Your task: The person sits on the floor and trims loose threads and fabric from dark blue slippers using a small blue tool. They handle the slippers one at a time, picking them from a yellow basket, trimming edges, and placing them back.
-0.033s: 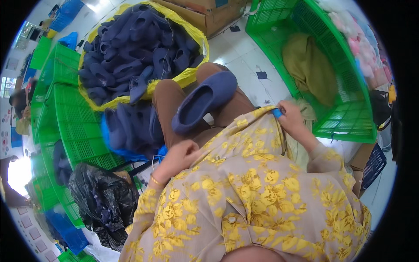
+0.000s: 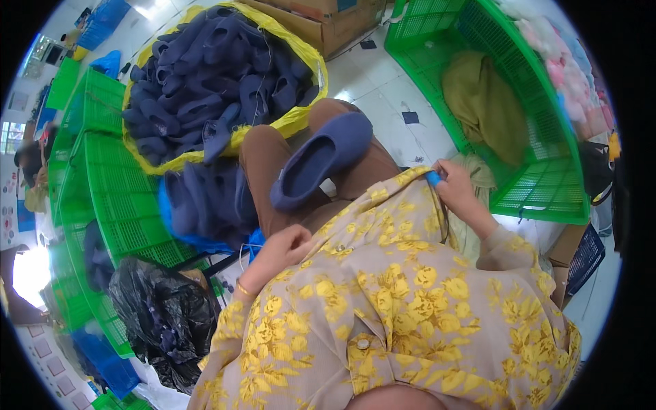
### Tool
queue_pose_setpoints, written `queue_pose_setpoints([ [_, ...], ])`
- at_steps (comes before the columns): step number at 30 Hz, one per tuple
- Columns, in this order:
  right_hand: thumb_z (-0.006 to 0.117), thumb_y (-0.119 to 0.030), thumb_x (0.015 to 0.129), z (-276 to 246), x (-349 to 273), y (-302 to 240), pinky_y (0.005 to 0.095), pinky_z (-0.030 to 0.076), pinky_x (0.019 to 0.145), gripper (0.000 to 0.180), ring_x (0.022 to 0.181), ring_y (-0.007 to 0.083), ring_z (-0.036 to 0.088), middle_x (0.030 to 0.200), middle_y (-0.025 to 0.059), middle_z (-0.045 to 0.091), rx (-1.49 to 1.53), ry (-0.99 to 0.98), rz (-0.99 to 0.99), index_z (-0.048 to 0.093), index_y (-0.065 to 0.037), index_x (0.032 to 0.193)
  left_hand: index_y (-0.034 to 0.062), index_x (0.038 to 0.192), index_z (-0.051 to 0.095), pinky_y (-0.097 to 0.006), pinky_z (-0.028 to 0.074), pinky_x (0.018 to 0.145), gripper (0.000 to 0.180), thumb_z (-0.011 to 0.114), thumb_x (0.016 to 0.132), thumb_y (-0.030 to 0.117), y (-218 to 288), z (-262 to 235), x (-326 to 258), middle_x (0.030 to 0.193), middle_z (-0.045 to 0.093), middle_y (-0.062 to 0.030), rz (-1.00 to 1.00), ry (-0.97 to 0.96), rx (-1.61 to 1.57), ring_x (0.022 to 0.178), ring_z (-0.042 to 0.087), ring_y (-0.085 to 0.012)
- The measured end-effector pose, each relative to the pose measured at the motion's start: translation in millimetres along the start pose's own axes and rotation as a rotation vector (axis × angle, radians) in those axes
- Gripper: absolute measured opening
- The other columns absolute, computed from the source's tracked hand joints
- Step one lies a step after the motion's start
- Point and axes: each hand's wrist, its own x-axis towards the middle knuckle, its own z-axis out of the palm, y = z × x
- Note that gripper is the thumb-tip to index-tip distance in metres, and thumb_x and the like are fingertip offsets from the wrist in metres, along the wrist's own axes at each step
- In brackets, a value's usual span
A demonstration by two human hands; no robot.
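Across my lap lies a dark blue slip-on shoe (image 2: 321,160), its opening facing up. My right hand (image 2: 454,188) pinches the hem of my yellow-flowered shirt (image 2: 424,294) and holds it out to the right. A blue wrap shows at that hand's thumb. At the left end of the hem, my left hand (image 2: 283,249) is closed with its fingers curled in; whether cloth is inside them is hidden. Neither hand touches the shoe.
A yellow-edged sack (image 2: 320,65) full of dark blue shoes stands ahead. More shoes (image 2: 205,201) lie in blue plastic beside my left knee. Green crates (image 2: 130,198) line the left, near a black plastic bag (image 2: 160,314). At right, a green crate (image 2: 540,198) holds olive cloth (image 2: 485,102).
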Motion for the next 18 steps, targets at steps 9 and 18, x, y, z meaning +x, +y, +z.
queue_pose_setpoints([
  [9, 0.072, -0.025, 0.082, 12.8, -20.9, -20.4, 0.0309, 0.042, 0.057, 0.023, 0.060, 0.0125, 0.052, 0.066, 0.0045, 0.059, 0.369, -0.133, 0.311, 0.065, -0.003, 0.081, 0.0005, 0.089, 0.054, -0.030, 0.045, 0.069, 0.017, 0.055, 0.096, 0.016, -45.7, -19.3, 5.0, 0.078, 0.057, -0.0100, -0.207, 0.585, -0.257, 0.074, 0.054, -0.0156],
  [18, 0.062, -0.010, 0.078, 10.9, 9.8, 17.9, 0.0437, 0.047, 0.063, 0.011, 0.069, 0.0396, 0.060, 0.073, 0.0225, 0.061, -0.191, 0.295, 0.137, 0.060, 0.001, 0.079, 0.0121, 0.105, 0.049, -0.049, 0.049, 0.074, 0.015, 0.052, 0.093, 0.021, 4.9, -6.1, 64.6, 0.091, 0.062, -0.0271, -0.157, 0.329, 0.016, 0.092, 0.061, -0.0458],
])
